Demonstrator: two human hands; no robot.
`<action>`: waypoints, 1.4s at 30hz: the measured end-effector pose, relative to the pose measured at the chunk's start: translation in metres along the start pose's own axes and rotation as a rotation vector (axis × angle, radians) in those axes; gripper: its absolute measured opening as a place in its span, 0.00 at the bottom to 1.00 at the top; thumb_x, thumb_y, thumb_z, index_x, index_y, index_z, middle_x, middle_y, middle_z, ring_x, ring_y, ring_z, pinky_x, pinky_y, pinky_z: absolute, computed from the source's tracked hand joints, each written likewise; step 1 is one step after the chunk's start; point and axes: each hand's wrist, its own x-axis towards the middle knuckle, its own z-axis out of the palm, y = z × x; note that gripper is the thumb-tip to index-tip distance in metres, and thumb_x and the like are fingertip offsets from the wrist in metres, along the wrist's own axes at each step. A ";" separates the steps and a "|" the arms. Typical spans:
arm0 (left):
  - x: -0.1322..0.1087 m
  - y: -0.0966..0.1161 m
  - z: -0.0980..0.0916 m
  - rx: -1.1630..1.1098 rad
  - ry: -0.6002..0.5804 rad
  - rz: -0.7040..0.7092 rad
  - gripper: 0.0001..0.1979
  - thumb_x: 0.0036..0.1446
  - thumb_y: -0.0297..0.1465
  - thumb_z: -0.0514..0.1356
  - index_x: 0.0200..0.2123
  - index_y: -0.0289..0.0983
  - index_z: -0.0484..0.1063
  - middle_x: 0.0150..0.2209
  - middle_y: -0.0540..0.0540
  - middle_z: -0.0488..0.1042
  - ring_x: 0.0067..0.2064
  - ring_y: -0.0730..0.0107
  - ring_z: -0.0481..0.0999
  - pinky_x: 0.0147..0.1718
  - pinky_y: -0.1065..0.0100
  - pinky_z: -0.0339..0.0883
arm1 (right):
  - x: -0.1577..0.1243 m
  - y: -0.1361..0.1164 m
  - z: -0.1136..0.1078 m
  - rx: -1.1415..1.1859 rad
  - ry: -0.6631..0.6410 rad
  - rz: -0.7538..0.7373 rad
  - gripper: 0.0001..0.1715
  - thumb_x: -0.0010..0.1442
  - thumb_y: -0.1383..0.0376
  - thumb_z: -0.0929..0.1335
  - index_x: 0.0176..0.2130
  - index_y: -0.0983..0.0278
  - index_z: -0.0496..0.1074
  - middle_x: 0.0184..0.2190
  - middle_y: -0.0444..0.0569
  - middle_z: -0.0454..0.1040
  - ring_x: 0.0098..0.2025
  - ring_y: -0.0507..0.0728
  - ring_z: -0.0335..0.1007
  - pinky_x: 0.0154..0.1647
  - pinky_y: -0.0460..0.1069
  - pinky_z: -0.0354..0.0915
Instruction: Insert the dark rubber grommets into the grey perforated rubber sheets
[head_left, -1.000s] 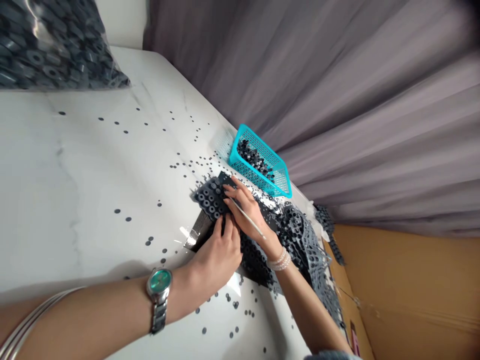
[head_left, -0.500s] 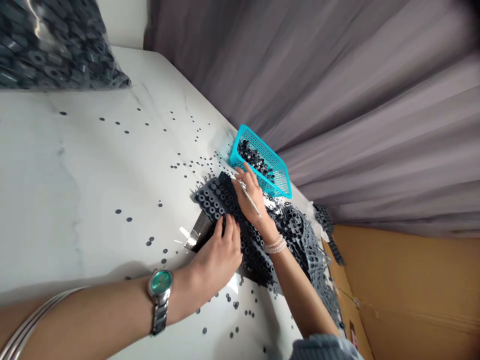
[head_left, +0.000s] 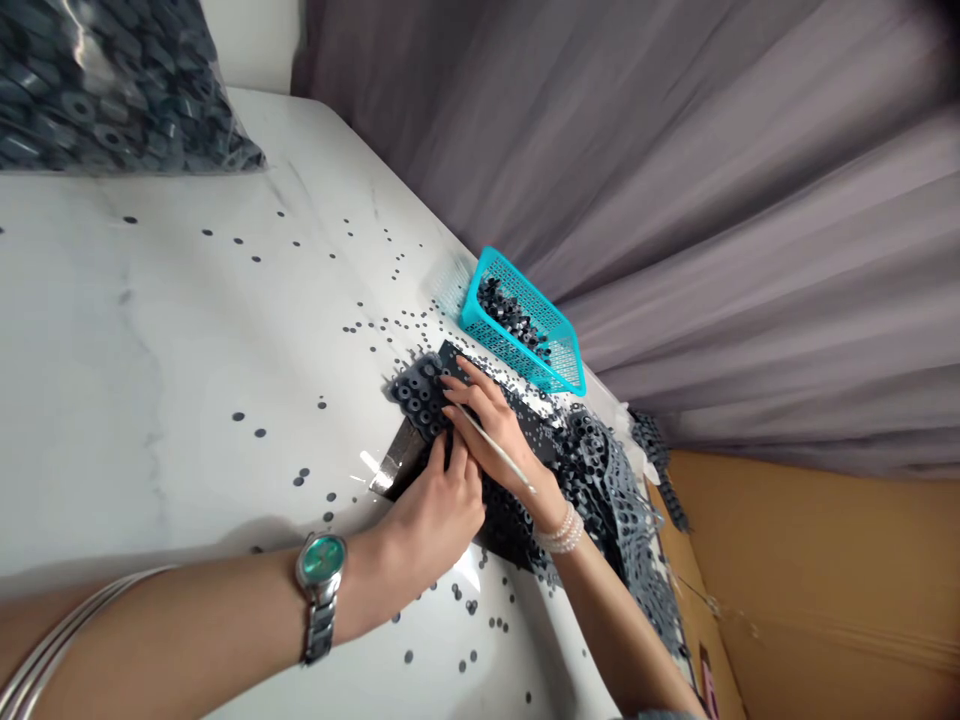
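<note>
Head view: left hand (head_left: pixel 439 515) lies flat, fingers spread on the near edge of the black punched sheet (head_left: pixel 416 395), pinning it to the surface (head_left: pixel 187 350). Right hand (head_left: pixel 491 430), just beyond it, grips a thin stick (head_left: pixel 499 455), fingertips pressing the sheet's ringed corner. Likely step: working rings loose from the sheet. Teal basket (head_left: pixel 510 350) of dark pieces sits beyond the right hand; loose discs (head_left: pixel 259 432) scatter left of both hands. Next move calls for a firm hold-down and a precise stick tip.
</note>
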 end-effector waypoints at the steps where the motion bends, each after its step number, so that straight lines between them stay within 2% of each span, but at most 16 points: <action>1: 0.000 0.000 0.000 0.003 -0.002 0.003 0.23 0.65 0.35 0.56 0.53 0.21 0.76 0.53 0.21 0.75 0.59 0.34 0.72 0.56 0.43 0.65 | 0.001 0.001 0.000 -0.010 -0.004 -0.010 0.10 0.71 0.64 0.62 0.48 0.61 0.71 0.58 0.56 0.73 0.69 0.61 0.60 0.64 0.61 0.68; 6: -0.001 -0.001 -0.003 0.030 -0.022 0.014 0.22 0.66 0.35 0.55 0.54 0.25 0.76 0.56 0.24 0.74 0.60 0.37 0.71 0.56 0.45 0.65 | 0.016 0.012 0.004 -0.077 0.025 -0.068 0.12 0.72 0.65 0.59 0.46 0.61 0.71 0.56 0.57 0.74 0.69 0.61 0.59 0.64 0.61 0.68; 11: 0.000 -0.001 -0.003 0.042 -0.046 0.018 0.23 0.66 0.36 0.54 0.55 0.26 0.75 0.58 0.25 0.72 0.61 0.38 0.70 0.57 0.45 0.65 | 0.035 0.028 0.006 -0.066 0.239 0.062 0.11 0.72 0.63 0.60 0.48 0.60 0.69 0.57 0.55 0.74 0.70 0.59 0.57 0.65 0.60 0.67; 13: -0.001 0.000 -0.002 0.039 -0.031 0.011 0.23 0.66 0.36 0.54 0.55 0.26 0.76 0.58 0.25 0.72 0.61 0.38 0.69 0.57 0.45 0.65 | 0.036 0.029 0.005 -0.046 0.224 0.093 0.10 0.71 0.62 0.61 0.48 0.59 0.70 0.58 0.53 0.73 0.71 0.60 0.55 0.67 0.61 0.65; 15: -0.001 0.002 0.000 0.037 -0.005 0.000 0.22 0.65 0.36 0.55 0.54 0.26 0.76 0.58 0.25 0.73 0.61 0.38 0.70 0.57 0.44 0.64 | 0.032 0.025 0.005 -0.020 0.154 0.085 0.10 0.71 0.62 0.62 0.47 0.59 0.71 0.60 0.53 0.72 0.72 0.60 0.53 0.68 0.62 0.63; 18: -0.002 0.004 0.003 0.033 0.025 -0.010 0.22 0.65 0.36 0.56 0.54 0.26 0.77 0.57 0.25 0.73 0.61 0.39 0.70 0.58 0.44 0.63 | 0.023 0.018 0.006 0.015 0.093 0.061 0.10 0.70 0.63 0.62 0.47 0.60 0.72 0.57 0.51 0.75 0.71 0.59 0.55 0.68 0.62 0.62; 21: -0.002 0.004 0.004 0.036 0.025 -0.015 0.22 0.65 0.37 0.56 0.53 0.26 0.77 0.56 0.26 0.74 0.60 0.40 0.70 0.57 0.44 0.64 | 0.017 0.015 0.008 0.030 0.069 0.046 0.10 0.70 0.63 0.63 0.48 0.59 0.72 0.55 0.50 0.77 0.70 0.58 0.56 0.68 0.62 0.62; 24: -0.002 0.004 0.004 0.059 0.037 -0.012 0.23 0.65 0.37 0.55 0.53 0.26 0.77 0.55 0.26 0.75 0.59 0.39 0.71 0.57 0.45 0.64 | 0.016 0.014 0.009 0.023 0.046 0.061 0.11 0.70 0.63 0.63 0.48 0.59 0.72 0.57 0.51 0.75 0.69 0.58 0.59 0.69 0.61 0.62; 30: -0.004 0.004 0.003 0.084 0.039 -0.008 0.23 0.66 0.36 0.54 0.54 0.24 0.76 0.56 0.25 0.74 0.60 0.38 0.69 0.58 0.44 0.63 | 0.025 0.014 0.010 -0.039 0.024 -0.009 0.11 0.72 0.63 0.60 0.47 0.61 0.71 0.57 0.55 0.74 0.70 0.59 0.58 0.67 0.60 0.65; 33: -0.005 0.004 0.004 0.085 0.036 -0.009 0.24 0.66 0.35 0.54 0.55 0.24 0.75 0.58 0.25 0.73 0.61 0.38 0.69 0.58 0.44 0.62 | 0.039 0.023 0.013 -0.087 0.050 -0.027 0.11 0.72 0.64 0.59 0.46 0.60 0.70 0.55 0.56 0.75 0.69 0.61 0.59 0.64 0.62 0.66; 37: -0.005 0.004 0.005 0.110 0.039 -0.013 0.24 0.66 0.36 0.54 0.56 0.24 0.74 0.58 0.25 0.72 0.61 0.38 0.68 0.59 0.44 0.61 | 0.056 0.035 0.014 -0.089 0.173 0.028 0.12 0.72 0.64 0.59 0.47 0.60 0.70 0.54 0.54 0.75 0.71 0.59 0.55 0.65 0.62 0.66; 39: -0.006 0.005 0.006 0.120 0.042 -0.009 0.24 0.66 0.36 0.53 0.56 0.24 0.74 0.59 0.25 0.72 0.62 0.38 0.68 0.59 0.44 0.62 | 0.056 0.034 0.012 -0.069 0.198 0.046 0.11 0.72 0.63 0.60 0.47 0.59 0.70 0.57 0.53 0.74 0.71 0.59 0.54 0.66 0.61 0.66; 42: -0.005 0.006 0.005 0.119 0.031 -0.013 0.24 0.66 0.36 0.52 0.56 0.26 0.75 0.58 0.27 0.73 0.61 0.40 0.69 0.58 0.45 0.63 | 0.042 0.024 0.007 -0.037 0.141 0.025 0.11 0.71 0.62 0.62 0.48 0.60 0.71 0.60 0.52 0.71 0.72 0.60 0.53 0.68 0.62 0.64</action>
